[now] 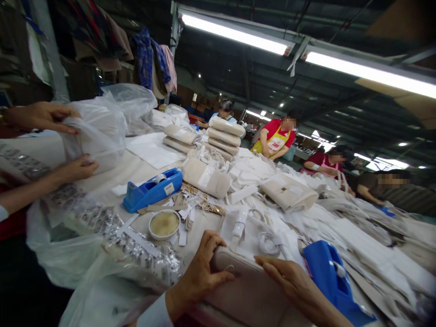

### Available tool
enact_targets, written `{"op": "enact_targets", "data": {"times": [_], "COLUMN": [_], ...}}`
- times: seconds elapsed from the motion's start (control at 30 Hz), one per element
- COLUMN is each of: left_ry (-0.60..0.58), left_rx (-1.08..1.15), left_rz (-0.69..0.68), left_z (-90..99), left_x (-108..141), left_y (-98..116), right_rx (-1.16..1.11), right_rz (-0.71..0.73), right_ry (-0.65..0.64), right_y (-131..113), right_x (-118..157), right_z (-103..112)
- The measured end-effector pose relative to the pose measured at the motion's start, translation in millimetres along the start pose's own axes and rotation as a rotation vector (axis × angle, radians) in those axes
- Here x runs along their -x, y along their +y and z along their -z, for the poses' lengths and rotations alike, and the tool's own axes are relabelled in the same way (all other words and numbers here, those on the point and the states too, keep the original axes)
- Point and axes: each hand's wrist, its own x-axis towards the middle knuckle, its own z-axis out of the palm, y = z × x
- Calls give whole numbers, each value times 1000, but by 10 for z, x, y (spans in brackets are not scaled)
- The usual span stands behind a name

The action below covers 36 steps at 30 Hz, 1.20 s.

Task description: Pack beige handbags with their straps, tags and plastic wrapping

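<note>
The wide table (204,223) carries many beige and white pieces. At its near edge, in front of the person, is a beige bag (252,290), its top edge between the two hands. At the far left, another person's hands (73,168) hold a clear plastic bag (102,129). One blue tape dispenser (153,190) stands beyond the white bowl, and a second blue dispenser (332,277) is just beside the right hand (291,278). This hand lies on the bag edge, its fingers straight and close together; its thumb I cannot tell. The left hand (202,270) touches the bag's corner, thumb and fingers spread apart. Smallest is the white bowl (164,224), with something yellowish inside.
</note>
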Motion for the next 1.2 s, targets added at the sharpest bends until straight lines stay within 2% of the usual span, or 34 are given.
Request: {"op": "enact_targets", "data": {"times": [0.1,0.3,0.4,0.47,0.57,0.77,1.03,1.2], "left_ry": [26,28,37,57,74,-4,-25,-12], "left_rx": [-15,-16,-4,6,17,46,66,43], "left_rz": [-5,-15,-18,-24,-10,53,112,103], "left_z": [-46,-38,-59,-85,-119,-138,-147,-162], "left_x": [-17,-2,19,34,51,59,43,69], "left_y": [-67,-97,-101,-122,-161,-183,-151,-167], "right_rx": [-33,-137,-103,-22,122,287,269,289], "right_rz": [-22,-42,9,58,92,93,80,116], "right_ry": [-49,-252,-373,-402,-333,-155,119,192], "right_y": [-47,-136,-175,-198,-225,-277,-174,-198], "right_x": [-117,-390,-489,-525,-534,-508,-420,-377], "right_z": [84,320,393,390,320,162,-33,-52]}}
